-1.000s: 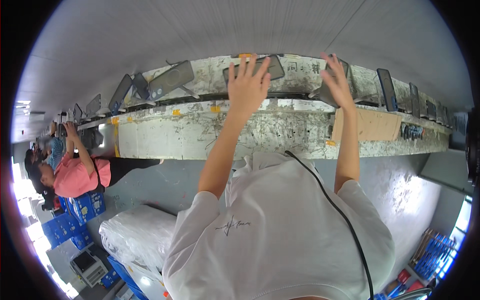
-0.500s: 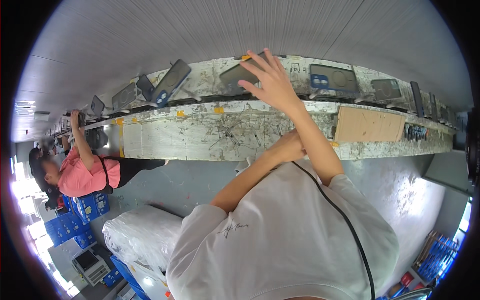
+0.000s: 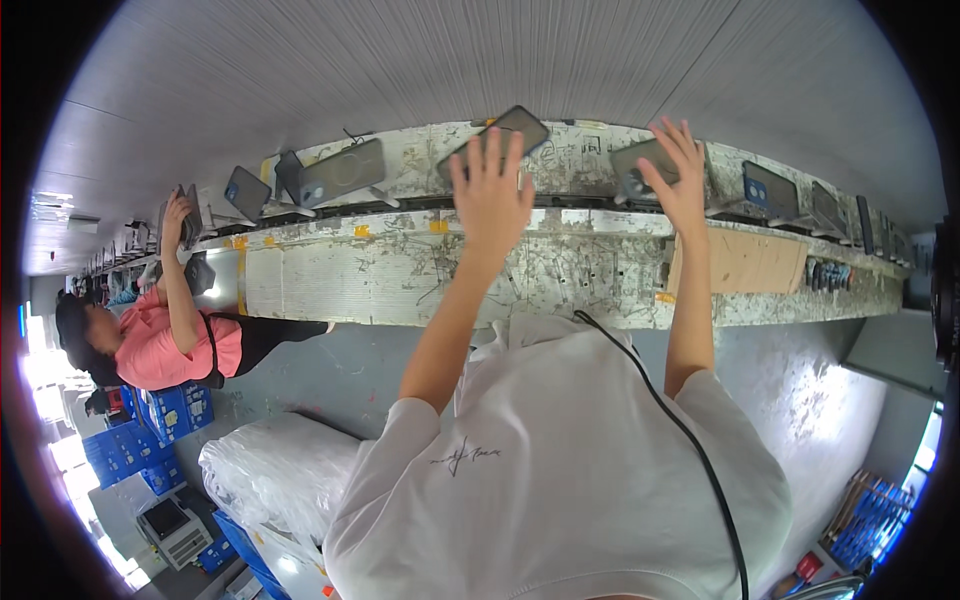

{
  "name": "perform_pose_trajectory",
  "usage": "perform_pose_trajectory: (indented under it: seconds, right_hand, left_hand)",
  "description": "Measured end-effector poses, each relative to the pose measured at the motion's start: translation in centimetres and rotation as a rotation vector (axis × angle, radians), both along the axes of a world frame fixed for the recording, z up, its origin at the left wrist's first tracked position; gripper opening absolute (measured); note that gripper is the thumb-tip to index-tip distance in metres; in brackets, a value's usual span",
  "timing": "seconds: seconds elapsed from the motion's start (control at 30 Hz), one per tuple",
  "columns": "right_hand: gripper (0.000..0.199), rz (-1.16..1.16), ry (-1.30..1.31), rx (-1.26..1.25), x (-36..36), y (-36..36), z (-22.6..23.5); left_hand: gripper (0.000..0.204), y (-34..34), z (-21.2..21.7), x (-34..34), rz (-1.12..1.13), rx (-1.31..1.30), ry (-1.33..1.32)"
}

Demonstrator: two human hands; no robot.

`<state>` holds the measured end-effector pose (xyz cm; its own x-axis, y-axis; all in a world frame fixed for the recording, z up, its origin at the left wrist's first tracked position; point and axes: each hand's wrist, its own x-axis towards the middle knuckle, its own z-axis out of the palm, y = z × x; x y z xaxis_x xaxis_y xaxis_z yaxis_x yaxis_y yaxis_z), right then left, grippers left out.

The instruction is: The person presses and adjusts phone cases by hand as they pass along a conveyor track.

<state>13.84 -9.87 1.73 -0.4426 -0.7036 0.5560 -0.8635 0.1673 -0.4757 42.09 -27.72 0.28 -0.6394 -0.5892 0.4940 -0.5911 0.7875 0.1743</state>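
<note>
My left hand (image 3: 490,190) reaches over the bench with its fingers spread. It partly covers a dark-rimmed phone case (image 3: 527,125) that lies tilted on the line; whether the fingertips touch it I cannot tell. To the right, my right hand (image 3: 680,180) is open beside another translucent phone case (image 3: 632,160). Its thumb and fingers overlap that case's right part, and contact is unclear. Farther right rests a phone case with a blue camera frame (image 3: 768,190). On the left lies a translucent phone case with a ring mark (image 3: 345,172).
A long, paint-stained bench (image 3: 340,280) runs across in front of me, with a slotted track behind it. A brown board (image 3: 745,265) lies on its right part. At far left, a co-worker in a pink top (image 3: 170,345) handles a dark item. Behind me sits a plastic-wrapped bundle (image 3: 270,465).
My left hand has risen from near my waist to the middle case. My right hand has swung right, to another case. The cases on the line have shifted right.
</note>
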Motion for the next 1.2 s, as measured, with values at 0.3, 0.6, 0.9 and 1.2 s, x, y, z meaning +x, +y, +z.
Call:
perform_pose_trajectory:
  seconds: [0.3,0.6,0.9,1.2]
  right_hand:
    - [0.034,0.367,-0.238,-0.171,10.4,-6.6,6.1]
    - [0.045,0.295,0.211,0.196,14.5,-11.7,0.1]
    - [0.04,0.255,-0.16,0.212,5.8,-3.6,1.9]
    - [0.051,0.375,0.022,0.089,14.1,-6.1,3.0]
  left_hand:
    - [0.075,7.2,3.1,-4.2,-0.412,0.253,0.155]
    - [0.024,5.8,19.1,11.7,-0.441,0.505,0.724]
    - [0.008,7.1,27.4,19.4,-0.689,0.253,0.789]
    - [0.017,10.6,27.2,21.4,-0.738,0.365,0.715]
